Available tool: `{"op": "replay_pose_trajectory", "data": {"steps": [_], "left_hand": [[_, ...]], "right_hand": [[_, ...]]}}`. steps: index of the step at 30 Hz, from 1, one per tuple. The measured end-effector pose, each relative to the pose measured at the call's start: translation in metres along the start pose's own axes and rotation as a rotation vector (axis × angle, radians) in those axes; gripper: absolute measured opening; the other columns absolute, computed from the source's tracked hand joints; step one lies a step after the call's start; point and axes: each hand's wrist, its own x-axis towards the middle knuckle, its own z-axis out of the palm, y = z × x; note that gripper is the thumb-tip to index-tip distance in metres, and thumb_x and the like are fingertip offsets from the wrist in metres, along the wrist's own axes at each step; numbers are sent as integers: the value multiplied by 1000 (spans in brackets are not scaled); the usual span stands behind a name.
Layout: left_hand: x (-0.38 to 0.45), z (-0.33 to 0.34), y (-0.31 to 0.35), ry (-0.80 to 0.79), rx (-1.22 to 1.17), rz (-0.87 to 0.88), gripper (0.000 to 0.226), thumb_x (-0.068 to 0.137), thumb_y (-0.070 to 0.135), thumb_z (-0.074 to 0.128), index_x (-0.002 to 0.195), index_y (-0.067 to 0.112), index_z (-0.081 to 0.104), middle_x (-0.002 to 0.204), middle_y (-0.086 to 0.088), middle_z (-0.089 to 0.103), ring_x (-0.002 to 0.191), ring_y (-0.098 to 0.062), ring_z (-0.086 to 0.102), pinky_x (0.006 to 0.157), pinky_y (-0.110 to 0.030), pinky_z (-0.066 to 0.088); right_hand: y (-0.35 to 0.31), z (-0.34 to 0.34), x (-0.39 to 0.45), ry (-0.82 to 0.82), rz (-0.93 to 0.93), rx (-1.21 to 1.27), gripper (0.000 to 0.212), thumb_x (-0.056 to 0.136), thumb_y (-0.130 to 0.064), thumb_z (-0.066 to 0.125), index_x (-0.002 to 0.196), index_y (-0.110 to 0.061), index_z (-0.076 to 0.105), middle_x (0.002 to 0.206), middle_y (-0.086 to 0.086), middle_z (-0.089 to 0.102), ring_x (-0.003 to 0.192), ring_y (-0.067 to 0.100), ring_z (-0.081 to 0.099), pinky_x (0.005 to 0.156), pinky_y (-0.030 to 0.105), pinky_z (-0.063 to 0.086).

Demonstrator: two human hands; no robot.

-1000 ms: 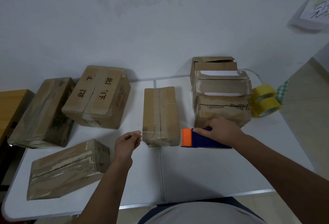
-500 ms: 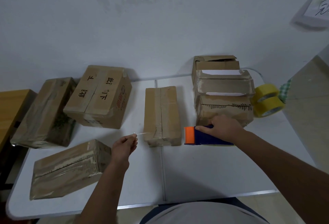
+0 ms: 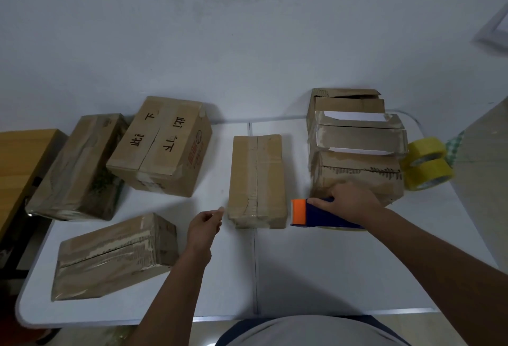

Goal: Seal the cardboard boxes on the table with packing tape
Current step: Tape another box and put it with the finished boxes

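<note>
Your right hand point(image 3: 354, 202) grips dispenser point(image 3: 316, 213); left hand point(image 3: 204, 226) pinches closed, tape unclear. Loose end may curl, stick before box point(image 3: 257, 180).

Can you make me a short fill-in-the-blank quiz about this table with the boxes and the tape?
1. The right hand holds a tape dispenser whose front end is coloured ____.
2. The two spare tape rolls at the table's right edge are coloured ____.
3. The narrow box in the middle lies between the left hand and the ____.

Missing words: orange; yellow; tape dispenser
</note>
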Motion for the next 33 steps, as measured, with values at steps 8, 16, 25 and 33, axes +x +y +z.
{"op": "replay_pose_trajectory", "data": {"steps": [8,16,25,33], "left_hand": [[-4,12,5,-49,160,-18,50,85,35,77,120,12,51,119,-7,54,110,-21,51,89,-33,38],[33,-17,32,-65,266,22,46,82,26,81,115,10,54,115,-10,54,106,-22,52,88,-31,39],[45,-22,27,-126,250,-19,43,76,30,86,107,16,59,103,-5,57,100,-20,56,101,-40,44],[51,-33,25,-65,185,27,23,104,20,48,98,11,68,114,-8,62,83,-12,63,81,-26,47]], "right_hand": [[-10,7,-3,-41,48,-17,68,86,-79,33,66,-17,53,65,0,55,59,12,54,56,24,42],[-42,30,-5,-8,90,88,67,87,-78,34,68,-17,55,68,1,58,63,15,60,64,29,51],[-45,49,-1,-46,121,88,62,89,-76,32,68,-19,49,72,1,52,71,20,57,65,31,45],[-47,46,-2,-57,126,50,63,91,-74,31,77,-17,53,72,1,49,73,20,56,64,31,43]]}}
